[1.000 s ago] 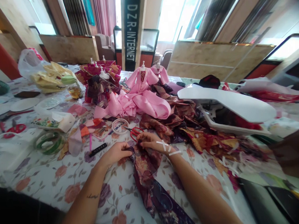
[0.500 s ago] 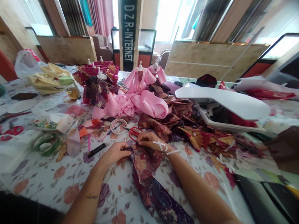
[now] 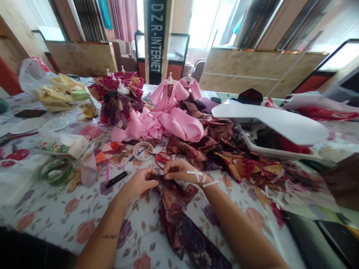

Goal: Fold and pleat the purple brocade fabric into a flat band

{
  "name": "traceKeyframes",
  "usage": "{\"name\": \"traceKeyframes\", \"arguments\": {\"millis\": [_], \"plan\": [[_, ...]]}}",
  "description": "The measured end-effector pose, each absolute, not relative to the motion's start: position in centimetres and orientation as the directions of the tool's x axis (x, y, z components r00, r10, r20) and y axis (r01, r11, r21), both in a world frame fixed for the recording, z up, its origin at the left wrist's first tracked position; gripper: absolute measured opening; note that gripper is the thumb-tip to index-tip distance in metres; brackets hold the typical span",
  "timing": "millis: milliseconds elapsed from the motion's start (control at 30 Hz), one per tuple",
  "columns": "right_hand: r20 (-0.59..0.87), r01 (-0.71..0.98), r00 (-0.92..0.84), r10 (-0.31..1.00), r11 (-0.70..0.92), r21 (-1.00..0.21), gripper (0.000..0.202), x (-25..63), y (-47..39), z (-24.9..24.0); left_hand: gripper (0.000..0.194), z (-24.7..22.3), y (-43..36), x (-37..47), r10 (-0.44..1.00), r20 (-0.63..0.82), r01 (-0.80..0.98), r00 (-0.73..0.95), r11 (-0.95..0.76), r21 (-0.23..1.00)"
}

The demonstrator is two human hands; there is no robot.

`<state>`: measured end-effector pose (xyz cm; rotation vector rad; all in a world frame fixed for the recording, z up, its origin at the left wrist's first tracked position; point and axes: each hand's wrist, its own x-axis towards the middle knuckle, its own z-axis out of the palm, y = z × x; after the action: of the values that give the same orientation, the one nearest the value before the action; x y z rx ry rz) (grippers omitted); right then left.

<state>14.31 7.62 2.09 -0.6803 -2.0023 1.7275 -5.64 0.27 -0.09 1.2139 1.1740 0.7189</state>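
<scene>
Left hand [image 3: 141, 182] and right hand [image 3: 180, 169] each have a fingertip pinch on the top end of a patterned cloth [image 3: 174, 210], which trails down the flowery tablecloth [image 3: 101, 208] between the forearms. Pretty crowded past that: red scissors [image 3: 158, 156] sit just beyond the right hand, a white ring [image 3: 135, 154] beside them, a black bar [image 3: 116, 179] near the left wrist. Pink fabric [image 3: 182, 126] blocks the middle, with 2 pink doll dresses [image 3: 180, 93] behind it.
</scene>
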Motion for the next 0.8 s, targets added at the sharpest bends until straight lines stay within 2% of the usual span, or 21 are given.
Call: {"name": "traceKeyframes", "arguments": {"millis": [267,467,800], "plan": [[-0.103,0.152,-0.706,0.7,0.008,-0.988,0.034,13.9,6.7,0.4,0.013,0.7,0.1,-4.7,0.945,-0.253,0.239,0.206,0.202,0.95],[-0.052,0.178,-0.671,0.74,0.093,-0.98,0.03,13.6,6.5,0.1,0.014,0.9,0.1,-4.5,0.948,-0.263,0.237,0.177,0.219,0.947],[-0.071,0.201,-0.667,0.741,0.088,-0.976,0.033,13.2,6.1,0.1,0.014,1.1,0.0,-4.4,0.955,-0.241,0.228,0.171,0.2,0.953]]}}
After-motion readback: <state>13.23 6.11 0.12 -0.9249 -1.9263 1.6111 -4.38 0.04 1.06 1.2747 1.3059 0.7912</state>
